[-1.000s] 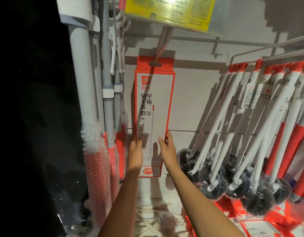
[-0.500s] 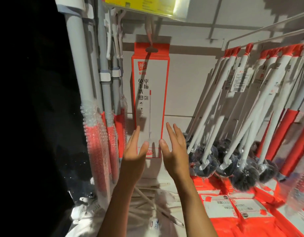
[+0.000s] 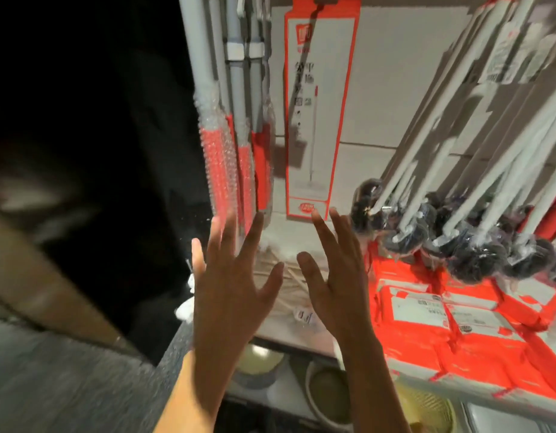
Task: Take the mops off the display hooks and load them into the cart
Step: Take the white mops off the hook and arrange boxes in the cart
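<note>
Bubble-wrapped mop poles [image 3: 222,126] hung at the far left. The left hand [image 3: 230,295] and right hand [image 3: 339,276] were raised with fingers spread, holding nothing, near and below the hanging mop box [image 3: 319,104]. Brushes [image 3: 458,242] dangled right.

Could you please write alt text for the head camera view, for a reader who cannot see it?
Two open, empty hands, left hand and right hand, reach toward a tall red-and-white boxed mop hanging on the display wall. Bubble-wrapped mop handles hang left of it, black-headed brushes right.

Boxed mop [image 3: 317,114] hangs upright beside grey bubble-wrapped mops [image 3: 226,135].
</note>
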`<action>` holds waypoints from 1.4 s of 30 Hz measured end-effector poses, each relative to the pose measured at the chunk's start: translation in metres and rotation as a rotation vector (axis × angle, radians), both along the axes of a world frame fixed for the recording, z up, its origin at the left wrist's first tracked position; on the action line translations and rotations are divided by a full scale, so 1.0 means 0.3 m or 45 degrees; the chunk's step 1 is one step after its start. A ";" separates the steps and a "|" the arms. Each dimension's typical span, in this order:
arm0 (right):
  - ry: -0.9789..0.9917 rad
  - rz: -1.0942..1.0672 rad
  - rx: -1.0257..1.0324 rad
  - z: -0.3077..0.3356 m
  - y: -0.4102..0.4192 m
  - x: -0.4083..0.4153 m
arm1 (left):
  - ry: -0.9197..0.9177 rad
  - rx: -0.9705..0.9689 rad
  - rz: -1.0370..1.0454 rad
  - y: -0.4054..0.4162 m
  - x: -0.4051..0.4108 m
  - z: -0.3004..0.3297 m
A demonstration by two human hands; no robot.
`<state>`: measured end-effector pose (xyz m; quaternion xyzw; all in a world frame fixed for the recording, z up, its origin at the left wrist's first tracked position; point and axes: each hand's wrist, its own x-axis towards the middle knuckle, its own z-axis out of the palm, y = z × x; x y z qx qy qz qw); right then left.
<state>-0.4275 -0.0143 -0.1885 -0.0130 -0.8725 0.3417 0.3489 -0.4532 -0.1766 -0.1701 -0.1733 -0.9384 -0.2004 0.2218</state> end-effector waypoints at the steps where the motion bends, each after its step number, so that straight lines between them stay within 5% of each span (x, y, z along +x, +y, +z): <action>1: -0.026 0.040 -0.010 -0.009 -0.020 0.016 | -0.023 -0.026 0.055 -0.025 0.024 -0.006; 9: -0.073 0.285 0.074 -0.010 -0.211 0.114 | -0.250 0.039 0.329 -0.214 0.196 0.011; 16: -0.027 0.556 0.150 0.024 -0.470 0.262 | -0.174 0.225 0.490 -0.482 0.462 0.002; 29: -0.272 1.276 0.290 -0.010 -1.116 0.983 | -0.103 0.228 1.214 -1.029 1.414 -0.066; 42: -0.172 1.881 0.578 -0.018 -1.660 1.530 | -0.107 0.253 1.960 -1.343 2.159 -0.091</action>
